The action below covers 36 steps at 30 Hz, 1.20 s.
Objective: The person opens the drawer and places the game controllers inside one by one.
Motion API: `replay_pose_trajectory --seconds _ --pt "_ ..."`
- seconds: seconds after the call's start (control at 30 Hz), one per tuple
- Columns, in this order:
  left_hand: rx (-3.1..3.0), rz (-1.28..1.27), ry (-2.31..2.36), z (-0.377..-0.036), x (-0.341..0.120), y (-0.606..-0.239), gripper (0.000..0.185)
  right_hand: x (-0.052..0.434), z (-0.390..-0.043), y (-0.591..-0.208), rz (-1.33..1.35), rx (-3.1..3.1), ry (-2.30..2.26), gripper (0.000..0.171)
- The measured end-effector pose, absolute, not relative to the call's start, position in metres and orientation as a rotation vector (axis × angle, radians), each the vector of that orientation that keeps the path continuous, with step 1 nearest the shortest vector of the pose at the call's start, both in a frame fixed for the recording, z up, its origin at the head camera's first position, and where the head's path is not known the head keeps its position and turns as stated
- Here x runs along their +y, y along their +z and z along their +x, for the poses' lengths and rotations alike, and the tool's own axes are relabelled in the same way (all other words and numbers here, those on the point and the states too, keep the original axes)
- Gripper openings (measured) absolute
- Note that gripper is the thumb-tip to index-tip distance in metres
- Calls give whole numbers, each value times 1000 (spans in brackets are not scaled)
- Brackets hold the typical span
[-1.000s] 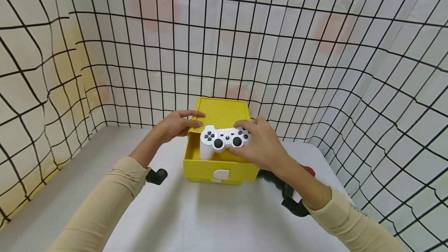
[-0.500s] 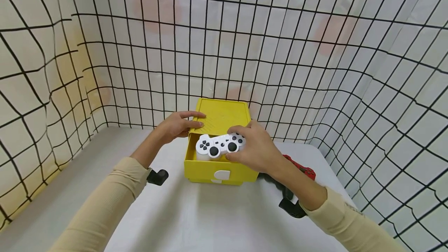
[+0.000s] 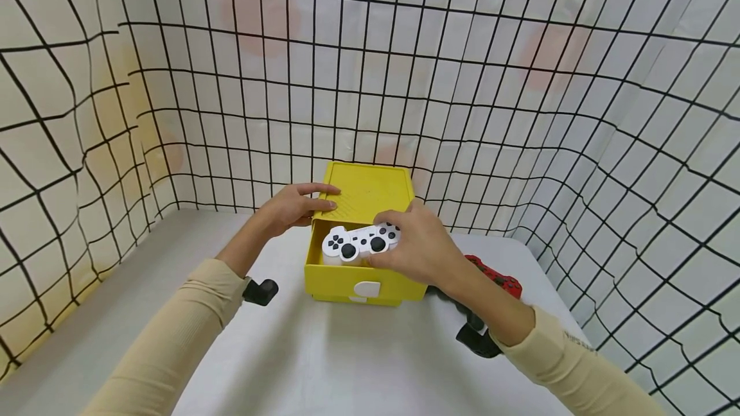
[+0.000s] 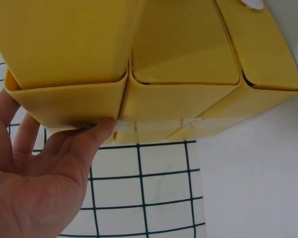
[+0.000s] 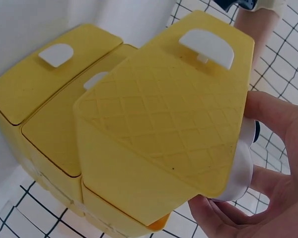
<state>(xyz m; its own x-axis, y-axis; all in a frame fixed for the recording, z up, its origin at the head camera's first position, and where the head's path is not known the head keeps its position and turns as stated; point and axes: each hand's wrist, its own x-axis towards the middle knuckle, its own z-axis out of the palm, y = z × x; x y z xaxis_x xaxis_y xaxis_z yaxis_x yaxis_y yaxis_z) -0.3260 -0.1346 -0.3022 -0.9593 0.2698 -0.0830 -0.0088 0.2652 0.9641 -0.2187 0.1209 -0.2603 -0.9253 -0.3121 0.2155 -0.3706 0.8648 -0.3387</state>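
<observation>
My right hand (image 3: 424, 242) grips a white game controller (image 3: 352, 244) by its right end, thumb in front and fingers over the back. The controller sits low inside the pulled-out top drawer (image 3: 341, 280) of a yellow drawer unit (image 3: 370, 188), its face with two black sticks turned up. In the right wrist view the drawer front (image 5: 164, 114) hides most of the controller (image 5: 238, 173). At the unit's upper left corner rests my left hand (image 3: 289, 207), fingers extended onto the top. The left wrist view shows fingertips of the left hand (image 4: 44, 173) touching the unit's side.
To the right of the unit lies a red game controller (image 3: 500, 280), partly behind my right forearm. A dark object (image 3: 448, 297) lies beside it, mostly covered. White cloth walls with black grid netting (image 3: 370, 82) surround the white table (image 3: 347, 364).
My right hand has lowered the white controller into the drawer and shifted it slightly left. More of the red controller shows. My left hand has stayed in place.
</observation>
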Motion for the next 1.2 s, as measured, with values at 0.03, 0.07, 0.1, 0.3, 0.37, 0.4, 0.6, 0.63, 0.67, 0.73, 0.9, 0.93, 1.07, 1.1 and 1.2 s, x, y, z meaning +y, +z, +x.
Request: replay_pose_trajectory --seconds 0.03,0.07,0.1,0.3,0.37,0.4,0.6,0.63,0.67,0.73,0.9,0.93,1.07,1.1,1.2 --pt "2306 244 1756 -326 -134 -302 42 121 -219 -260 531 -2887 563 60" --pt "2307 239 1757 -326 -134 -302 41 121 -219 -260 530 -2887 562 60" --pt "2309 236 1755 -326 -134 -302 41 121 -219 -260 528 -2890 555 60" --pt "2317 231 1742 -325 -133 -302 43 122 -219 -260 529 -2912 520 64" --pt "2320 233 1738 -324 -134 -302 43 123 -219 -260 529 -2928 506 65" --pt "2319 234 1739 -324 -134 -302 43 123 -219 -260 526 -2937 499 66" --pt "2320 242 1746 -326 -134 -303 42 128 -222 -261 539 -2960 471 68" --pt "2322 242 1746 -326 -134 -303 42 129 -223 -261 546 -2957 464 68" --pt "2323 242 1746 -325 -134 -302 42 130 -223 -261 547 -2956 457 68" --pt "2324 239 1750 -325 -134 -302 42 130 -224 -261 543 -2957 444 68" --pt "2334 245 1748 -324 -134 -301 42 129 -222 -261 536 -2960 421 71" --pt "2336 249 1744 -324 -134 -301 43 128 -221 -260 538 -2959 421 70" --pt "2331 247 1745 -325 -134 -301 42 128 -220 -260 539 -2962 413 70" --pt "2334 247 1741 -325 -134 -301 42 128 -220 -259 540 -2962 412 70" --pt "2334 241 1738 -325 -134 -302 42 128 -220 -259 552 -2955 399 69"
